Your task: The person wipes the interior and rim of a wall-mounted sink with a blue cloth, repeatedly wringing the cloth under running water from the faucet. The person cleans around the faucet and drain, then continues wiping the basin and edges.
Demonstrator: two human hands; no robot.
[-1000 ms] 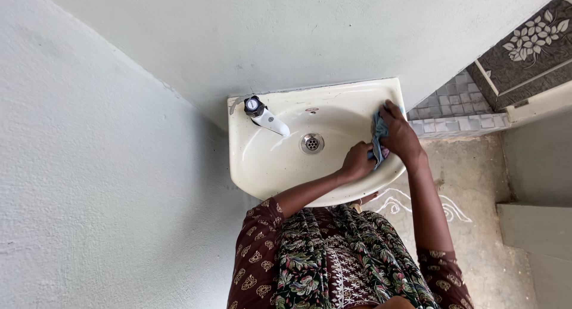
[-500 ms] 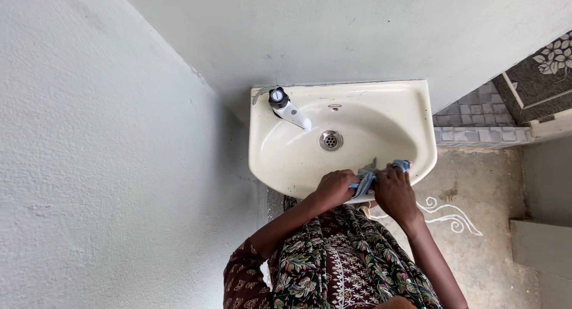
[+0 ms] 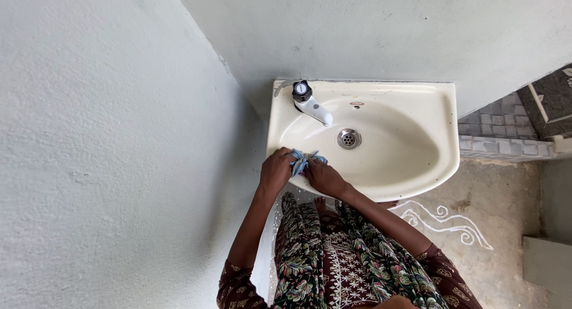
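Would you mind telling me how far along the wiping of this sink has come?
The sink bowl looks pale and free of obvious dirt around the drain. In hand: the left hand and right hand both grip the blue cloth at the front-left rim. Left, probably: the tap and the back-left corner, where a grey smudge shows.

A short white tap (image 3: 311,106) with a dark round knob stands at the far left of the basin, a round metal drain (image 3: 349,138) just right of it. On the grey concrete floor (image 3: 506,202), right of the person, lies a curling white chalk pattern (image 3: 444,221). Small grey mosaic tiles (image 3: 497,130) line the far right.
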